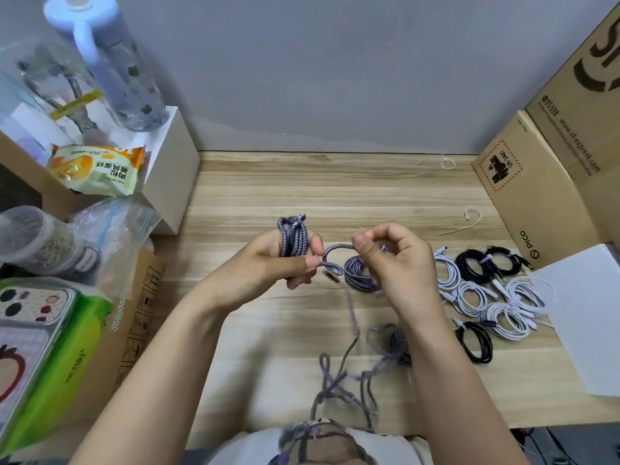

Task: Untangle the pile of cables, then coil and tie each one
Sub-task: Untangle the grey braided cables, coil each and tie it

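Coiled cables [486, 297] on table [335, 196] right of hands, boxes [536, 182] behind them.

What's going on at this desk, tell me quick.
A person is coiling a purple braided cable. The left hand grips the wound loops, and the right hand pinches the strand leading off them. The rest of that cable trails loose toward the desk's near edge. Another purple coil lies behind the hands, and finished white coils and black coils sit on the wooden desk, right side.

Bare forearms, no sleeves; left hand [281, 260], right hand [399, 260] ringless
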